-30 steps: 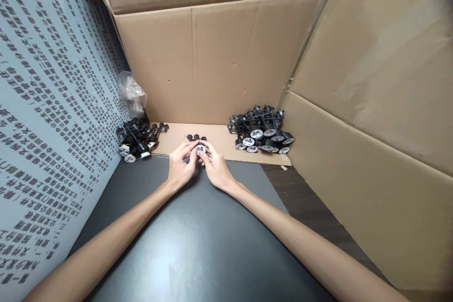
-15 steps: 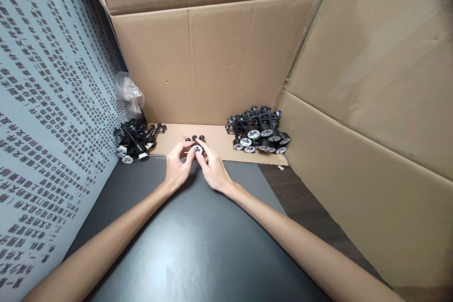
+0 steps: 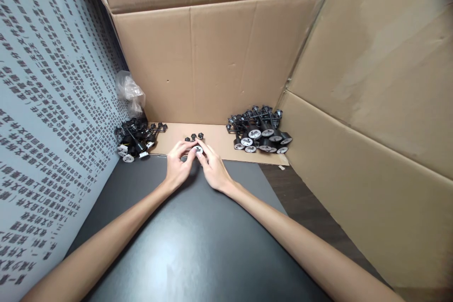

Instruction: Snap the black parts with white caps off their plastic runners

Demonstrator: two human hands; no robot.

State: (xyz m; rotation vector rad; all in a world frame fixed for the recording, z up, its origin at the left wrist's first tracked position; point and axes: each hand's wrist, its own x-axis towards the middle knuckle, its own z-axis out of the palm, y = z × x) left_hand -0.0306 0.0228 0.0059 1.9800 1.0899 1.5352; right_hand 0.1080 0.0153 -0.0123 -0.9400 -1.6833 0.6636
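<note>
Between my two hands is a small black model street lamp (image 3: 198, 150), its round white base turned toward me and its several dark lantern heads pointing away. My left hand (image 3: 179, 161) grips it from the left, thumb at the base rim and fingers curled over the top. From the right, my right hand (image 3: 213, 168) closes on the same lamp, with its thumb on the white base. The fingers cover most of the post. Both hands are just above the near edge of the cardboard strip (image 3: 222, 144).
To the right lies a pile of similar black lamps (image 3: 260, 132), white bases facing me. A smaller heap of lamps (image 3: 132, 139) lies at left, beside a clear plastic bag (image 3: 130, 88). Cardboard walls (image 3: 222, 56) and a printed sheet (image 3: 53, 104) enclose the dark grey mat (image 3: 198, 236).
The lamp has turned slightly in my fingers, its lantern heads shifting a little. Both hands stay nearly in place, and the view has shifted slightly.
</note>
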